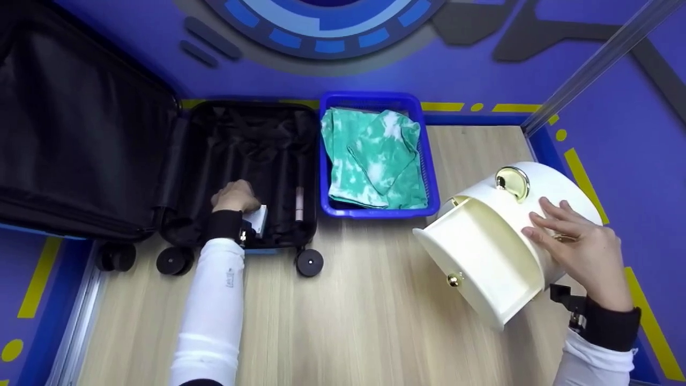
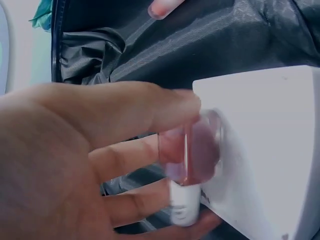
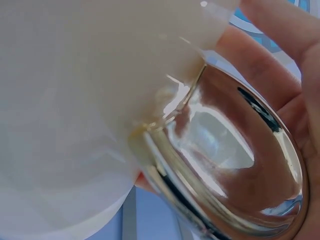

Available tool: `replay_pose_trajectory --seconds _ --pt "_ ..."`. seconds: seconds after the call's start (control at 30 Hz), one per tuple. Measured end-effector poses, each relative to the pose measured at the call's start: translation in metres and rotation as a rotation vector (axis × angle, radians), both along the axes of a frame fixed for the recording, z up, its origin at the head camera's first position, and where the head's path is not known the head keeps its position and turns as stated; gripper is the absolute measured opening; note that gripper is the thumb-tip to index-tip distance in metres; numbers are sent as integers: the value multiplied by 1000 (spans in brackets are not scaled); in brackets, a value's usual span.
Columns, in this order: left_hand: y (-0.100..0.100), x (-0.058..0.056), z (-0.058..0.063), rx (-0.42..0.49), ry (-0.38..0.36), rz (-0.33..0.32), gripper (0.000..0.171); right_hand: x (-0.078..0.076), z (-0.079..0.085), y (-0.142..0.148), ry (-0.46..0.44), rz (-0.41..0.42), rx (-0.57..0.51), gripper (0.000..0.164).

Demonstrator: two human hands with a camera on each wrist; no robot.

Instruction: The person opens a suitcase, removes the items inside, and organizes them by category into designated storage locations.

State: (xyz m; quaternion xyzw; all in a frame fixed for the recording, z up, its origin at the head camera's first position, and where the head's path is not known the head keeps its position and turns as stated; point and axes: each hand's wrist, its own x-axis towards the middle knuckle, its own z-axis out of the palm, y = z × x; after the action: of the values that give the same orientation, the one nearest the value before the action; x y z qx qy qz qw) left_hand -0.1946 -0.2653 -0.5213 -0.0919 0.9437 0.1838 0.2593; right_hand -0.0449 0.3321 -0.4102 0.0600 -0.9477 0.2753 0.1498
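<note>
Inside the black suitcase [image 1: 252,155], my left hand [image 1: 236,197] pinches a small clear bottle [image 2: 192,150] with pinkish contents and a white cap, cap end down. Right beside those fingers lies a white box [image 1: 256,220], large in the left wrist view. A slim pink tube [image 1: 299,203] lies farther right in the suitcase. My right hand [image 1: 587,249] holds a white rounded drawer box [image 1: 563,193] by its side, around a shiny gold handle [image 3: 225,150]. That box is tilted, and its cream drawer [image 1: 482,241] is pulled out, showing a gold knob [image 1: 454,280].
Between suitcase and drawer box stands a blue basket [image 1: 375,213] holding folded green-and-white tie-dye cloth [image 1: 378,161]. The suitcase lid [image 1: 75,134] stands open at left. A patterned blue wall [image 1: 375,75] closes off the back; a metal post [image 1: 589,69] rises at right.
</note>
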Motion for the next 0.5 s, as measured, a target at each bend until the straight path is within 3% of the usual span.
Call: replay_pose_trajectory --seconds 0.23,0.5 --pt "15 5 15 84 201 53 40 0 0 0 -9 -8 3 37" --pt "65 12 44 204 413 66 39 0 -1 1 15 4 23 37"
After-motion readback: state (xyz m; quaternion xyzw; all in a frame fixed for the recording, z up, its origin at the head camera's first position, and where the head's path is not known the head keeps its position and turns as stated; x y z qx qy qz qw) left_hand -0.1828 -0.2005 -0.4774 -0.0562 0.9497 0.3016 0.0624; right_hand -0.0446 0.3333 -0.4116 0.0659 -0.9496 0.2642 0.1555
